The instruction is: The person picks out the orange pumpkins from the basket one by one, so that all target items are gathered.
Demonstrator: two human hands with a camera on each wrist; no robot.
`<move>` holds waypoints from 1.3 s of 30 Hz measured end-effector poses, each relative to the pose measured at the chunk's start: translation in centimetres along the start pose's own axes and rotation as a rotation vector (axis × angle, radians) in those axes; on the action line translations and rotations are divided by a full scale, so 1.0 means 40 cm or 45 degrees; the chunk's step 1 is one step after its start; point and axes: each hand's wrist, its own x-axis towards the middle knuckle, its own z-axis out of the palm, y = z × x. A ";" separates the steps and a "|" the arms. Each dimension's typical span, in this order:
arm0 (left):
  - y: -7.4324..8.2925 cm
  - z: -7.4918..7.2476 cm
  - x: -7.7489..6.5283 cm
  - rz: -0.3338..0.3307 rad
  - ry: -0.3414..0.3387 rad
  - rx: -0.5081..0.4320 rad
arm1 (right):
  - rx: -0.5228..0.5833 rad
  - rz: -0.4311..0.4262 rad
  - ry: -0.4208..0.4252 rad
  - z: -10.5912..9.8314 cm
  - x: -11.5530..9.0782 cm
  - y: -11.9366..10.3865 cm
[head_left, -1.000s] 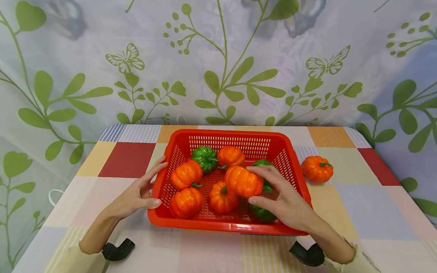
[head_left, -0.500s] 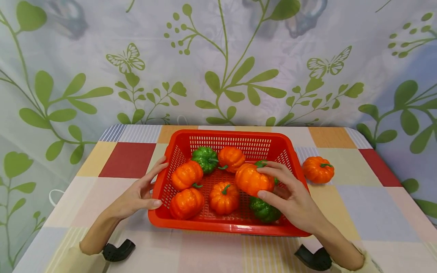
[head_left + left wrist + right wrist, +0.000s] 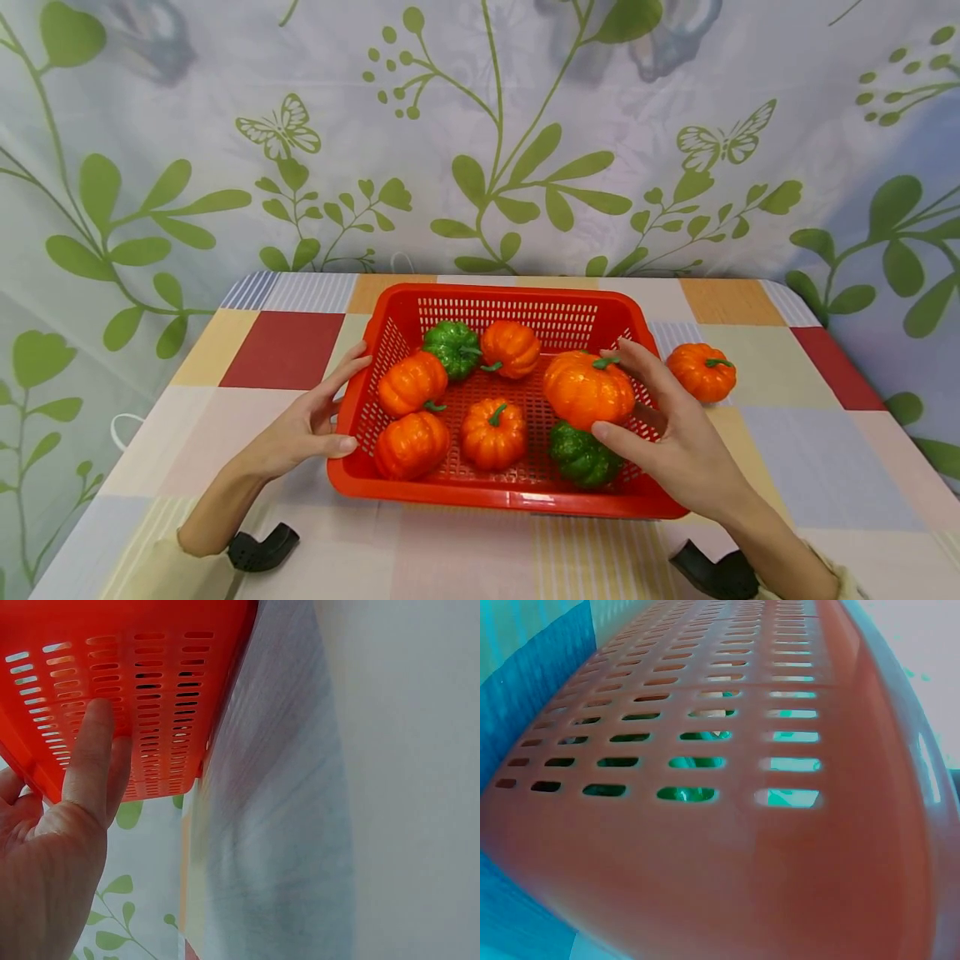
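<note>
The red plastic basket [image 3: 517, 500] stands on the table with several small, glossy orange and green pumpkins in it. My left hand [image 3: 311, 425] holds its left side, thumb on the rim; the left wrist view has fingers [image 3: 91, 754] along the slotted outer wall. With thumb and fingertips my right hand [image 3: 686, 433] grips an orange pumpkin [image 3: 588, 392] at the basket's right end. Below that pumpkin sits a green pumpkin [image 3: 585, 457]. Another orange pumpkin [image 3: 493, 435] lies in the middle. The right wrist view holds only the basket wall [image 3: 705, 862], with green showing through slots.
Outside the basket, to its right, an orange pumpkin [image 3: 701, 372] rests on the patchwork tablecloth [image 3: 795, 467]. Inside, a green pumpkin [image 3: 452, 350] and an orange pumpkin [image 3: 510, 348] sit at the back. A leaf-printed curtain [image 3: 480, 150] hangs behind the table.
My right hand has carried the orange pumpkin rightward across the basket and turned it so its stem shows. A green pumpkin at the back right is now hidden. The left hand has stayed put.
</note>
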 end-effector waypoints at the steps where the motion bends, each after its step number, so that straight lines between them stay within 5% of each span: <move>1: -0.001 0.000 0.000 0.000 0.000 0.001 | -0.022 0.009 0.005 -0.002 -0.001 0.001; 22: -0.006 -0.003 0.002 0.009 -0.015 -0.025 | -0.037 0.039 0.042 -0.034 -0.021 0.011; 39: -0.008 -0.004 -0.001 0.019 0.026 0.021 | -0.202 0.013 0.097 -0.087 -0.050 0.030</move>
